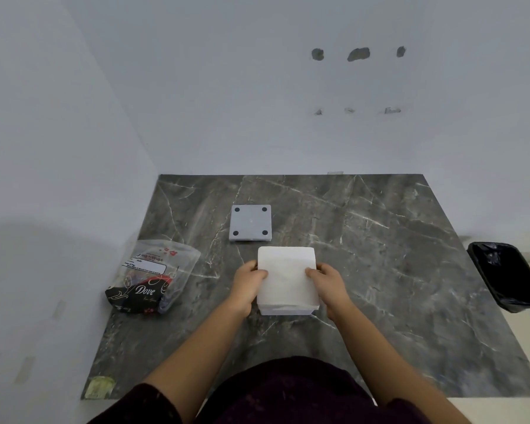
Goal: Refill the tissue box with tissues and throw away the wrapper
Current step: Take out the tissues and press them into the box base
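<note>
Both hands [250,281] [326,281] grip the tissues [285,276], fingers pinching its sides, pressing it into the box [285,310]. Lid [250,222] off; wrapper [150,276] at the surface's left edge, not yet binned [508,275].

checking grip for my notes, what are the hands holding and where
Both hands, left and right, grip the white tissue stack by its left and right sides.

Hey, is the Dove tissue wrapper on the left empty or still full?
Empty, it seems: the Dove wrapper lies slack and see-through on the countertop, while both hands hold the tissue stack.
</note>
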